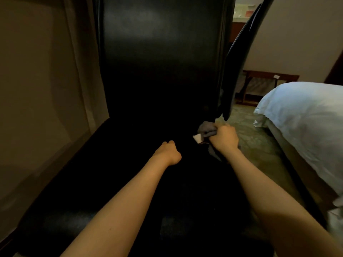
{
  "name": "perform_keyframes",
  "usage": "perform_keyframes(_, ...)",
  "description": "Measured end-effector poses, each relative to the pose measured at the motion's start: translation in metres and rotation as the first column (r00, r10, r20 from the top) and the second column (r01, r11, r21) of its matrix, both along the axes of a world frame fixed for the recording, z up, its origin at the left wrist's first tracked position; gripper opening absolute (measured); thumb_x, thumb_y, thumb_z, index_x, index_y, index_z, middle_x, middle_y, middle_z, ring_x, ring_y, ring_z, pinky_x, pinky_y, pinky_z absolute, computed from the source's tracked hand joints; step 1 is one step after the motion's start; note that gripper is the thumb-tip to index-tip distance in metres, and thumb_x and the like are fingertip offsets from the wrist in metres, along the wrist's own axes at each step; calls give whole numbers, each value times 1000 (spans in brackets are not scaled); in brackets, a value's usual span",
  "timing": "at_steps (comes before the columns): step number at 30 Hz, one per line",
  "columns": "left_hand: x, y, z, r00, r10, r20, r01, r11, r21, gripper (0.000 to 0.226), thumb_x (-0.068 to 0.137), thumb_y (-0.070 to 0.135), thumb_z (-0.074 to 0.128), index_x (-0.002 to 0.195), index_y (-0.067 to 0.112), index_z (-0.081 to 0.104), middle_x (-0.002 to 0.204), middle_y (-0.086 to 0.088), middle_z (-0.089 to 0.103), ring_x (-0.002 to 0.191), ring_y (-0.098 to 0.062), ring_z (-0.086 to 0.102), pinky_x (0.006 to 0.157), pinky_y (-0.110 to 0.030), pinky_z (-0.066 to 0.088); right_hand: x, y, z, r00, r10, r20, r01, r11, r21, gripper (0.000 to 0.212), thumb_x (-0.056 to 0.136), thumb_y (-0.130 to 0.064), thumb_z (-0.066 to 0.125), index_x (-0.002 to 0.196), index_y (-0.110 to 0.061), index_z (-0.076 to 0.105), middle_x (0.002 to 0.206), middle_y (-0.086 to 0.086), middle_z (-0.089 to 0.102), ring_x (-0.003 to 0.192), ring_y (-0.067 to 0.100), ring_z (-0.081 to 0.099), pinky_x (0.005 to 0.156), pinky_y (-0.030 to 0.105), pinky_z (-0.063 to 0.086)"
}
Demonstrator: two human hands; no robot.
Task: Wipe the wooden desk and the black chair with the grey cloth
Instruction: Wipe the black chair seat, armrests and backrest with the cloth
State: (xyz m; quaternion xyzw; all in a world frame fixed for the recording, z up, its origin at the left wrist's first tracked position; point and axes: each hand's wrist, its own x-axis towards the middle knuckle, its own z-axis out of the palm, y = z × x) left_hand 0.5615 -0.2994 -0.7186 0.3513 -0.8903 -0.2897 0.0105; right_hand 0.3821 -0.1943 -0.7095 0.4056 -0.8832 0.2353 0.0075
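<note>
The black chair (159,62) fills the middle of the view, its tall glossy backrest rising to the top edge and its dark seat running down to the bottom edge; 1 curved armrest (239,58) sweeps up along its right side. A beige curtain (46,80) hangs to the left of the chair; a bed with a white duvet (304,119) stands to the right, apart from the chair, with patterned green carpet (246,130) between them. A wooden luggage rack (269,75) stands against the far wall behind the bed.

2 bare forearms reach forward over the seat. The right hand (225,139) is at the back right corner of the seat, just below the foot of the armrest, its fingers clenched round the grey cloth (207,129); the cloth is bunched against the chair there, with a loose end hanging below the wrist and a small white tag (197,137) sticking out on its left side. The left hand (168,153) is over the middle of the seat, near the right hand but apart from it, fingers curled into a loose fist with nothing in them; whether it touches the seat cannot be told.
</note>
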Motion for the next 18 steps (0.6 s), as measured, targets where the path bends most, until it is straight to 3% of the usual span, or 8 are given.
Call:
perform_keyframes(3, -3, -5, -4, 999, 2, 39, 0, 998, -63, 59, 97, 25, 42, 150, 15, 18, 154, -12, 19, 136, -32, 31, 110, -43, 34, 9, -4, -3, 992, 23, -121, -11, 995, 104, 44, 92, -20, 51, 136, -16, 43, 120, 16, 44, 112, 37, 40, 87, 44, 39)
perform_keyframes(7, 11, -27, -9, 978, -102, 184, 139, 970, -199, 49, 102, 33, 25, 150, 25, 18, 158, -7, 9, 145, -27, 12, 117, -50, 9, 12, -12, -10, 992, -4, -124, 25, 985, 170, 42, 92, -23, 52, 132, -14, 40, 122, 16, 41, 114, 38, 38, 87, 47, 39)
perform_keyframes(9, 26, -58, -8, 959, 32, 283, 65, 943, -327, 48, 101, 30, 27, 148, 24, 24, 157, -10, 13, 144, -32, 8, 114, -59, 4, 14, -18, -11, 987, -33, -156, 64, 978, 198, 42, 92, -21, 51, 131, -13, 39, 123, 16, 40, 115, 39, 37, 87, 47, 38)
perform_keyframes(12, 64, -106, 5, 835, 430, 343, -294, 876, -382, 59, 102, 35, 22, 149, 0, 13, 155, -24, 5, 144, -39, 5, 114, -60, 4, 18, -26, -10, 983, -76, -166, 111, 970, 214, 42, 93, -19, 50, 133, -13, 37, 125, 17, 40, 116, 39, 36, 88, 49, 38)
perform_keyframes(14, 79, -123, 11, 847, 434, 307, -319, 877, -359, 62, 102, 34, 28, 148, -3, 11, 155, -24, 0, 142, -40, 14, 113, -59, 10, 18, -32, -10, 982, -89, -165, 122, 972, 202, 42, 94, -18, 50, 134, -12, 38, 124, 17, 41, 117, 40, 36, 89, 50, 37)
perform_keyframes(18, 65, -118, 14, 980, 199, 0, -192, 950, -246, 39, 96, 13, 47, 135, 8, 44, 140, -15, 32, 118, -37, 45, 91, -41, 41, 21, -49, -6, 995, -61, -79, 69, 994, 90, 46, 94, -15, 50, 139, -15, 39, 122, 18, 42, 117, 40, 37, 91, 50, 38)
